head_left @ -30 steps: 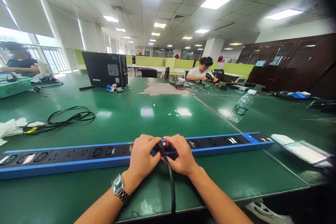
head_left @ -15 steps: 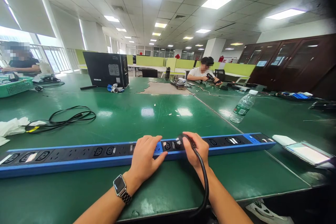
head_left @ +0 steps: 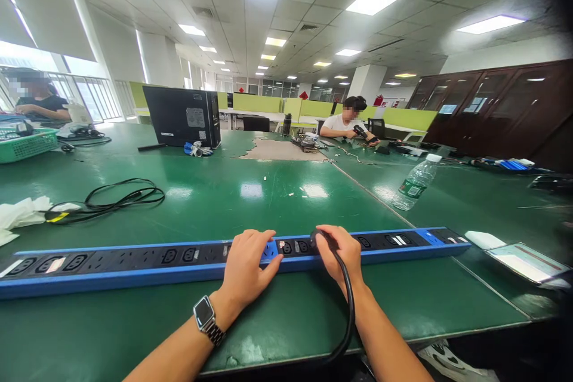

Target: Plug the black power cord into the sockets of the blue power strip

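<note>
A long blue power strip (head_left: 134, 275) with black sockets of several shapes lies across the front of the green table. My left hand (head_left: 248, 265), with a watch on the wrist, grips it near the middle, fingers over the top and thumb along the near side. Just to the right, my right hand (head_left: 342, 253) is closed around a black plug (head_left: 317, 239) at the strip's sockets. Its thick cord (head_left: 350, 310) loops down past the table's near edge. My fingers hide the plug's front, so I cannot tell whether it sits in a socket.
A phone-like screen (head_left: 528, 259) lies by the strip's right end. Farther back stand a water bottle (head_left: 414, 185) and a black computer case (head_left: 179, 116). At left are a coiled black cable (head_left: 120, 197), white tissue (head_left: 22, 215) and a green basket (head_left: 29, 146). Two people sit at the table.
My right hand has shifted slightly right along the strip with the plug, uncovering a socket to its left. My left hand stays in place.
</note>
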`<state>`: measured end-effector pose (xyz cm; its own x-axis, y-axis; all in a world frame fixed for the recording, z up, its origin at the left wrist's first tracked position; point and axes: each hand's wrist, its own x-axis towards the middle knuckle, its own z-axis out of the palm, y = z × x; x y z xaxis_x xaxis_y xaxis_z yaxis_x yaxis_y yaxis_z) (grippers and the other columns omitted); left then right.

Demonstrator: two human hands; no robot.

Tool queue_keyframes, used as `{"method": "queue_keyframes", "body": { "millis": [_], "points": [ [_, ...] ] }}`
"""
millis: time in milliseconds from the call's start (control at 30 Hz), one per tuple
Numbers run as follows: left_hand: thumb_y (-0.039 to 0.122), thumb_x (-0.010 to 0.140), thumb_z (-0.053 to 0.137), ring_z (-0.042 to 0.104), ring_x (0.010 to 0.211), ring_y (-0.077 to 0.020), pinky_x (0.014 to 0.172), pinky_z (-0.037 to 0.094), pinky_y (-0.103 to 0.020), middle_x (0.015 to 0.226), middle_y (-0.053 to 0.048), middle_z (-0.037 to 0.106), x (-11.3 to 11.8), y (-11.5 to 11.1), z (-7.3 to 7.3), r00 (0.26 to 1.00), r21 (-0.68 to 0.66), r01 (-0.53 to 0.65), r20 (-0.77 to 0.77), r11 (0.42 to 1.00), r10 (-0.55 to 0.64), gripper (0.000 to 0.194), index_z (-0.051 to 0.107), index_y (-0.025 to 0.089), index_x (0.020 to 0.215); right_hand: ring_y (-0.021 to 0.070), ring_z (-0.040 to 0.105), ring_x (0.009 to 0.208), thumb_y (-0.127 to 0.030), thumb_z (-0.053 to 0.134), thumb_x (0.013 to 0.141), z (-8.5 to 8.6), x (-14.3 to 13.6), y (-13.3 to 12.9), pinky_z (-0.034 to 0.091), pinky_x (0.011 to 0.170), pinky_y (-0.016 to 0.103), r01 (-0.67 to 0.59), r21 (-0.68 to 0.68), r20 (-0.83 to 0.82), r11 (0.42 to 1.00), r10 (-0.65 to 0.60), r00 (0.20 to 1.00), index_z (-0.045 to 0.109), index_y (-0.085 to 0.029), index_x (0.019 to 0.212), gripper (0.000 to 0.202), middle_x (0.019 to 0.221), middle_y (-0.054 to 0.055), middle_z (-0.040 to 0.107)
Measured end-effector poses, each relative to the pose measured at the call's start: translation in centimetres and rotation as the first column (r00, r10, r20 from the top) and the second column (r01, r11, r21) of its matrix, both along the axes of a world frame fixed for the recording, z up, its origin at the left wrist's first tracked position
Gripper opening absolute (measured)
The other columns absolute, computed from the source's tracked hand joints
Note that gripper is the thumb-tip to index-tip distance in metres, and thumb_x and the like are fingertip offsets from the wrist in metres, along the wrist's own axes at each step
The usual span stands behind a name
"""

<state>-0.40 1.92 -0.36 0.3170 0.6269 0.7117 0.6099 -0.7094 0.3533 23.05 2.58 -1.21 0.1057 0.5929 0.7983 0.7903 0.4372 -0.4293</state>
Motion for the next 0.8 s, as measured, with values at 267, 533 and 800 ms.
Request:
{"method": "queue_keyframes", "body": {
  "millis": [267, 533, 800],
  "points": [
    [0.028, 0.087, 0.059, 0.060, 0.094, -0.0235, 0.084, 0.046, -0.040, 0.097, -0.007, 0.070, -0.1, 0.0, 0.0, 1.000, -0.018, -0.005, -0.004, 1.000, 0.005, 0.028, 0.059, 0.020, 0.114, 0.0203, 0.064, 0.071, -0.031, 0.055, 0.082, -0.7, 1.5, 0.4, 0.050, 0.068, 0.034, 0.031, -0.088, -0.002, 0.996, -0.032, 0.999, 0.070, -0.023, 0.085, 0.017, 0.076, 0.003, 0.071],
    [0.027, 0.088, 0.058, 0.058, 0.094, -0.0241, 0.084, 0.046, -0.040, 0.097, -0.007, 0.069, -0.1, -0.1, 0.0, 1.000, -0.014, -0.002, -0.020, 1.000, 0.002, 0.025, 0.059, 0.019, 0.112, 0.0201, 0.062, 0.072, -0.031, 0.053, 0.084, -0.4, 1.0, -0.4, 0.047, 0.070, 0.035, -0.009, -0.083, 0.141, 0.997, 0.020, 0.990, 0.067, -0.022, 0.087, 0.017, 0.079, 0.003, 0.070],
    [0.025, 0.087, 0.058, 0.058, 0.093, -0.0241, 0.081, 0.045, -0.039, 0.095, -0.006, 0.069, 0.0, 0.0, 0.0, 0.998, -0.006, -0.006, -0.056, 1.000, 0.005, 0.025, 0.058, 0.019, 0.112, 0.0190, 0.064, 0.070, -0.028, 0.053, 0.086, -0.5, 0.7, -0.7, 0.047, 0.068, 0.034, 0.024, 0.075, 0.116, 0.997, -0.033, 0.993, 0.066, -0.020, 0.088, 0.015, 0.077, 0.004, 0.070]
  ]
}}
